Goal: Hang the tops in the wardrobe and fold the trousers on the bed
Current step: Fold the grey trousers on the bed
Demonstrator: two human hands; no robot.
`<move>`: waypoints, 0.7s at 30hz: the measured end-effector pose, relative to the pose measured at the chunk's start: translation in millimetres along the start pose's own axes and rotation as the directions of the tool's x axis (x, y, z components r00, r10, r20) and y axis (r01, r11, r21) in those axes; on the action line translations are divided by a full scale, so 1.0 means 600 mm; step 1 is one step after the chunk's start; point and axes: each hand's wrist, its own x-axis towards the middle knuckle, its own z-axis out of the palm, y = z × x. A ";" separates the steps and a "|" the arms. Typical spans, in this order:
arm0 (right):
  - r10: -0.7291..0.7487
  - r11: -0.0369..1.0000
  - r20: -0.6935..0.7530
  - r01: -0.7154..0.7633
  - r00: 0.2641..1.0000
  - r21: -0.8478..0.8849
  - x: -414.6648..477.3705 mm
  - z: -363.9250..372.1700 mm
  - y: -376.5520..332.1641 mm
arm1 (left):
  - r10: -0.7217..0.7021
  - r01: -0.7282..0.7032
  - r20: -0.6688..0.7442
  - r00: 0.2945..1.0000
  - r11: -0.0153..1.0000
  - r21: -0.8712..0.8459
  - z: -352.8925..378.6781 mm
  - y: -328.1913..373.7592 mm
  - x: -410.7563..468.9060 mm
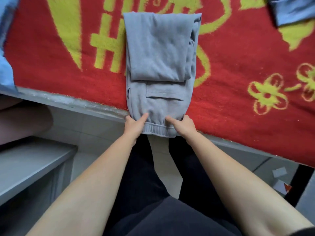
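Grey trousers (160, 53) lie lengthwise on the bed's red and yellow blanket (238, 62), their legs folded back over the upper part so that a back pocket shows below the fold. The elastic waistband hangs just over the bed's near edge. My left hand (134, 125) grips the waistband's left corner, thumb on top of the cloth. My right hand (183, 126) grips the right corner the same way.
A blue garment (293, 9) lies at the bed's far right, and light blue cloth (6, 53) drapes at the far left. The bed's grey frame edge (76, 103) runs across. A grey shelf unit (29, 164) stands low left. Tiled floor lies below.
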 end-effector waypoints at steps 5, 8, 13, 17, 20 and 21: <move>-0.083 0.947 0.026 0.070 0.996 0.314 -0.002 -0.004 0.016 | 0.097 -0.096 0.008 0.995 0.991 -0.092 -0.006 -0.011 0.016; -0.094 0.916 -0.027 0.098 0.995 0.388 0.000 0.012 0.029 | 0.123 -0.117 0.043 0.991 0.985 -0.125 -0.013 -0.012 0.031; -0.071 0.837 -0.060 0.093 0.996 0.539 -0.036 0.059 0.056 | 0.158 -0.136 0.123 0.980 0.975 -0.174 -0.028 -0.043 -0.003; -0.005 0.848 0.000 0.004 1.000 0.531 -0.096 0.075 0.085 | 0.098 -0.076 0.147 0.984 0.987 -0.144 -0.054 -0.093 -0.045; 0.032 0.840 0.049 -0.053 0.998 0.539 -0.134 0.069 0.085 | 0.025 0.003 0.181 0.983 0.989 -0.151 -0.076 -0.097 -0.067; 0.019 0.831 0.071 -0.055 0.997 0.554 -0.142 0.059 0.075 | 0.006 0.025 0.191 0.981 0.987 -0.158 -0.084 -0.086 -0.073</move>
